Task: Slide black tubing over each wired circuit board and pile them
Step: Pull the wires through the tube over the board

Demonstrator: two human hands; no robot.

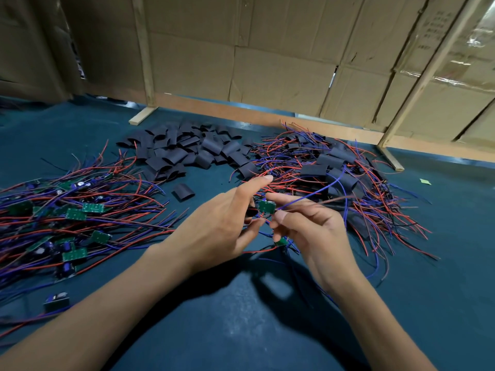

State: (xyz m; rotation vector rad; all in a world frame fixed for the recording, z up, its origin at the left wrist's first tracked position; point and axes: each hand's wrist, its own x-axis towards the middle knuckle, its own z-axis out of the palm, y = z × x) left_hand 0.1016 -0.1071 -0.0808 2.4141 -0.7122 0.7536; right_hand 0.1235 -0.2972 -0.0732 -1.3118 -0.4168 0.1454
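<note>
— Cardboard walls (281,62) backed your teal surface (241,317), with bare boards (72,212) heaped to your left, loose black tubing (184,151) piled at the far middle and sleeved boards (329,170) to your right. What were you holding?

— Your right hand (318,231) pinched a small green circuit board (266,207) by its wire end, finger and thumb closed on it, its blue wire (321,190) arcing away over the right pile. Your left hand (222,223) was half curled beside the board, forefinger straight, and seemed to have something dark at its fingertips.

— A sleeve?

— Probably, but your fingers covered it, so I couldn't say.

— How would it handle?

— Light, I'd judge. The board looked stiff, best held by its edges; the wires limp and ready to snag; the tubing soft and flattened, needing its mouth squeezed open.

— Anything else unclear?

— A second board (281,241) showed under your right hand, partly hidden; whether you held it, I couldn't tell.
</note>
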